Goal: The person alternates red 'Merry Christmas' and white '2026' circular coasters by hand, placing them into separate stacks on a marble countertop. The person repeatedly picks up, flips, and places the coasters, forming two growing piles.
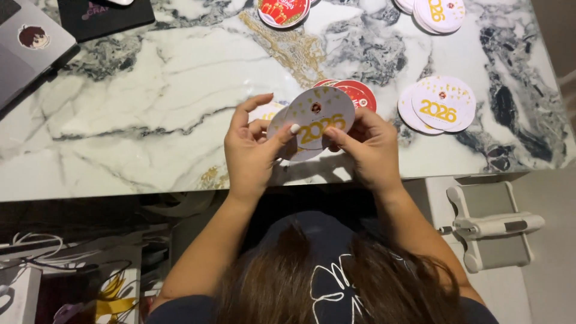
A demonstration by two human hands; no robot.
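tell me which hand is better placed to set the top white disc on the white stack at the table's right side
Right, most likely. The right hand pinches the white disc on the side nearer the white stack, with bare marble table between; the left hand would have to cross over.

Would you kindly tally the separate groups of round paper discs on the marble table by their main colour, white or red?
White disc groups: 3 – held in both hands, right stack, top-right stack
Red disc groups: 2 – behind the hands, top centre
Total: 5 groups; discs per stack cannot be told.
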